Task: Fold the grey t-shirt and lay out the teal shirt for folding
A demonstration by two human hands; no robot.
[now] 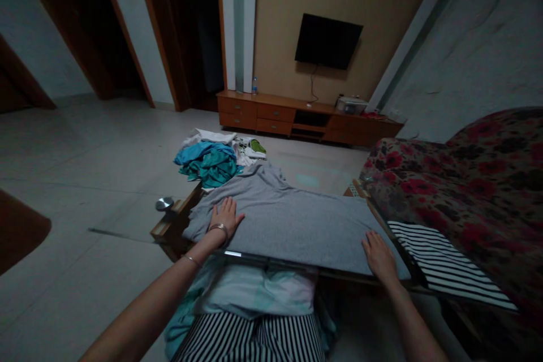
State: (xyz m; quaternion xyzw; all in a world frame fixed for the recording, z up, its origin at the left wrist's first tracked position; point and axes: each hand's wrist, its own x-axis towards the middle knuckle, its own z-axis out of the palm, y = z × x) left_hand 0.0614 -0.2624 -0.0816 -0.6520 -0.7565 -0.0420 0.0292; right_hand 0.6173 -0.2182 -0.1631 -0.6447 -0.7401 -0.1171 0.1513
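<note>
A grey T-shirt [292, 220] lies spread over a low table, its far left part creased and hanging toward the floor. My left hand [225, 218] rests flat on the left part of the shirt, fingers spread, with bracelets around the wrist. On the shirt's right end lies my right hand [379, 254], palm down and fingers stretched out. Neither hand grips the cloth. Right of the shirt, a black-and-white striped garment [449, 263] lies flat on the table's right end.
Crumpled clothes [212, 158] are piled on the floor beyond the table. A flower-patterned sofa [424, 175] stands to the right. Against the far wall is a wooden TV cabinet [275, 113] under a television [328, 41]. A round metal object [164, 203] sits at the table's left corner.
</note>
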